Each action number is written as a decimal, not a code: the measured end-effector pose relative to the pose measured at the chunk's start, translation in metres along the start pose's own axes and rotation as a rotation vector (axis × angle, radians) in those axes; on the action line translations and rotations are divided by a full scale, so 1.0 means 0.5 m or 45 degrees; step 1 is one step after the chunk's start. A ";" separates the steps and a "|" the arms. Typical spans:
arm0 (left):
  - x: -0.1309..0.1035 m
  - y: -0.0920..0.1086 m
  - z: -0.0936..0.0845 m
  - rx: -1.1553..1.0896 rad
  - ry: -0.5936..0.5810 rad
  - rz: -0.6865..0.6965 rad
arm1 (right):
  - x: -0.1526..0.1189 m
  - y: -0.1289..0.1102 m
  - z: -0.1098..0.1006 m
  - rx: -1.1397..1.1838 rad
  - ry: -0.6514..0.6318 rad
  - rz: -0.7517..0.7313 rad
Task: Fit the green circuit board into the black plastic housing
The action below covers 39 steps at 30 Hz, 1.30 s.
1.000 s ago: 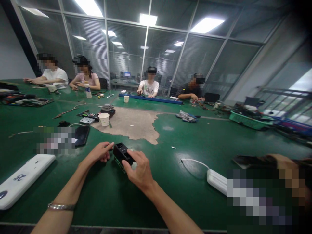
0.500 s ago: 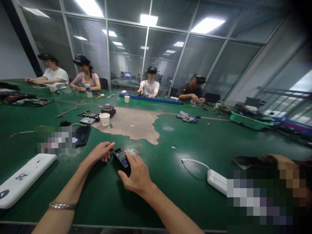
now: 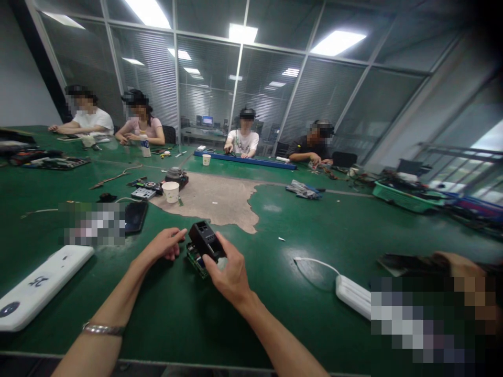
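My right hand (image 3: 231, 269) is closed around a black plastic housing (image 3: 205, 240) with cut-outs on its top face, thumb on the near side and fingers on the far side. The housing is tilted and raised off a green circuit board (image 3: 196, 260), which shows below its left edge. Whether the two parts still touch I cannot tell. My left hand (image 3: 168, 244) rests on the table just left of the housing, a finger pointing towards it and the others loosely curled, with nothing in them.
Around the green table (image 3: 251, 335) lie a white power bank (image 3: 43, 288), a phone (image 3: 135, 217), a paper cup (image 3: 170, 192), gloves (image 3: 303, 189) and a white cable (image 3: 320, 261). A neighbour's hand (image 3: 459, 267) is at the right. Several people sit opposite, near a green basket (image 3: 408, 198).
My right hand has lifted and tilted the black housing, uncovering the green circuit board beneath it. My left hand stays almost where it was.
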<state>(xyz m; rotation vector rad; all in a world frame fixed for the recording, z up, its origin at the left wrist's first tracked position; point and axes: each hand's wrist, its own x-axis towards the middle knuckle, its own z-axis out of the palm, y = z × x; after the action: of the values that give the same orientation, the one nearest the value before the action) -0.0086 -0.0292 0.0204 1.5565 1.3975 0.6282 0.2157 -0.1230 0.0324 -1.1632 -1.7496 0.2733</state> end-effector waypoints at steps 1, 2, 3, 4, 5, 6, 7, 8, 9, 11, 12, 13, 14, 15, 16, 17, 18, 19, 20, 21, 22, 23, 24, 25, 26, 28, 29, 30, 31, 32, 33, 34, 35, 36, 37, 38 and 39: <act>0.000 0.000 0.000 0.001 0.004 -0.003 | 0.004 0.005 -0.003 0.006 0.022 0.032; 0.001 -0.001 0.000 0.004 0.009 -0.008 | 0.008 0.012 -0.006 0.004 0.043 0.064; 0.003 -0.002 0.000 0.012 0.010 -0.016 | 0.011 0.021 -0.007 -0.006 0.064 0.092; 0.004 -0.003 0.000 0.020 0.009 -0.024 | 0.014 0.030 -0.008 -0.022 0.082 0.117; 0.005 -0.005 -0.001 0.029 0.009 -0.032 | 0.016 0.040 -0.009 -0.042 0.094 0.134; 0.007 -0.006 -0.001 0.035 0.009 -0.038 | 0.018 0.050 -0.009 -0.065 0.101 0.146; 0.008 -0.007 -0.001 0.038 0.009 -0.040 | 0.019 0.059 -0.009 -0.088 0.103 0.155; 0.008 -0.007 -0.002 0.038 0.008 -0.040 | 0.019 0.067 -0.008 -0.112 0.099 0.164; 0.009 -0.007 -0.002 0.037 0.007 -0.035 | 0.019 0.075 -0.006 -0.136 0.093 0.175; 0.008 -0.008 -0.003 0.034 0.004 -0.021 | 0.018 0.087 -0.003 -0.183 0.072 0.199; 0.007 -0.008 -0.003 0.034 0.002 -0.019 | 0.017 0.092 0.000 -0.202 0.056 0.208; 0.007 -0.008 -0.003 0.036 0.000 -0.019 | 0.016 0.096 0.002 -0.215 0.041 0.216; 0.007 -0.008 -0.003 0.039 0.001 -0.020 | 0.015 0.100 0.005 -0.226 0.024 0.221; 0.007 -0.009 -0.003 0.044 0.003 -0.025 | 0.014 0.103 0.007 -0.237 0.007 0.224; 0.007 -0.009 -0.003 0.049 0.006 -0.030 | 0.013 0.105 0.009 -0.250 -0.009 0.223; 0.008 -0.010 -0.003 0.050 0.008 -0.034 | 0.011 0.106 0.010 -0.268 -0.026 0.220; 0.009 -0.010 -0.003 0.052 0.009 -0.038 | 0.010 0.106 0.010 -0.291 -0.039 0.216; 0.010 -0.011 -0.003 0.049 0.010 -0.041 | 0.009 0.105 0.010 -0.316 -0.050 0.210; 0.011 -0.012 -0.003 0.044 0.011 -0.044 | 0.007 0.103 0.010 -0.340 -0.053 0.205; 0.013 -0.013 -0.003 0.047 0.012 -0.045 | 0.006 0.100 0.008 -0.358 -0.049 0.198; 0.014 -0.014 -0.004 0.054 0.009 -0.050 | 0.005 0.096 0.007 -0.370 -0.040 0.190; 0.015 -0.015 -0.004 0.059 0.006 -0.050 | 0.004 0.093 0.006 -0.375 -0.024 0.181; 0.015 -0.016 -0.005 0.065 0.001 -0.048 | 0.003 0.090 0.005 -0.377 -0.006 0.172; 0.015 -0.016 -0.005 0.069 -0.002 -0.046 | 0.003 0.089 0.004 -0.377 0.005 0.162; 0.015 -0.016 -0.005 0.071 -0.005 -0.042 | 0.003 0.088 0.003 -0.377 0.006 0.160; 0.014 -0.016 -0.005 0.077 -0.008 -0.036 | 0.005 0.088 0.000 -0.364 -0.019 0.176; 0.014 -0.016 -0.005 0.076 -0.008 -0.034 | 0.006 0.088 -0.002 -0.345 -0.031 0.188; 0.013 -0.016 -0.005 0.073 -0.007 -0.031 | 0.009 0.086 -0.005 -0.315 -0.029 0.199; 0.013 -0.015 -0.005 0.068 -0.005 -0.026 | 0.011 0.083 -0.007 -0.274 -0.012 0.207; 0.012 -0.015 -0.005 0.064 -0.003 -0.021 | 0.013 0.077 -0.010 -0.223 0.016 0.210; 0.012 -0.014 -0.005 0.057 -0.003 -0.017 | 0.015 0.070 -0.012 -0.164 0.042 0.206; 0.011 -0.013 -0.004 0.054 -0.003 -0.012 | 0.016 0.061 -0.014 -0.105 0.059 0.196; 0.011 -0.012 -0.004 0.049 -0.001 -0.009 | 0.016 0.051 -0.015 -0.051 0.063 0.182; 0.010 -0.011 -0.004 0.043 -0.010 -0.009 | 0.015 0.040 -0.015 -0.014 0.048 0.161; 0.010 -0.011 -0.004 0.033 -0.010 -0.008 | 0.013 0.030 -0.014 -0.001 0.031 0.131; 0.009 -0.011 -0.004 0.026 -0.018 -0.003 | 0.011 0.020 -0.013 -0.003 0.010 0.096; 0.009 -0.012 -0.004 0.020 -0.014 0.003 | 0.008 0.012 -0.011 -0.017 -0.010 0.059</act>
<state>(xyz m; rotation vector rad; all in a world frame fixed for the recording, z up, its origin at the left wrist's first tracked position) -0.0119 -0.0248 0.0153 1.5717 1.3954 0.6108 0.2236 -0.1182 0.0338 -1.2155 -1.7354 0.2950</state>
